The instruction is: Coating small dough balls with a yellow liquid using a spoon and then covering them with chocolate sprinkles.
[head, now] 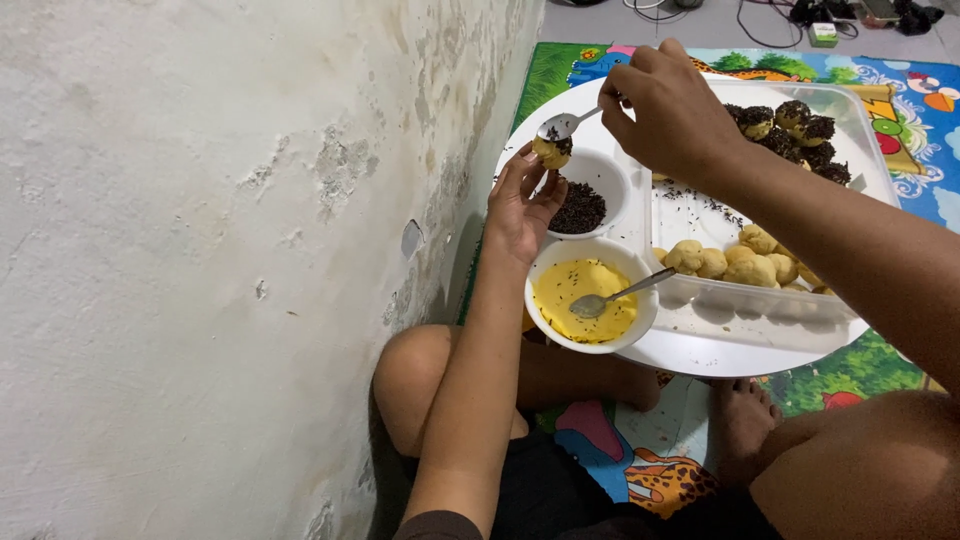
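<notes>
My left hand (522,205) holds a small yellow dough ball (551,151) in its fingertips over a white bowl of dark chocolate sprinkles (578,207). My right hand (668,112) grips a metal spoon (562,125) whose bowl rests on top of the ball, with sprinkles on it. Just below stands a white bowl of yellow cream (585,288) with a second spoon (622,293) lying in it. A clear plastic container (850,130) holds plain yellow balls (735,262) at the front and sprinkle-coated balls (792,130) at the back.
Everything stands on a round white tray (690,352) on a colourful printed play mat (900,110). A peeling white wall (220,250) runs close along the left. My bare knees and feet lie under the tray's near edge. Cables and a small green box (823,34) lie beyond the mat.
</notes>
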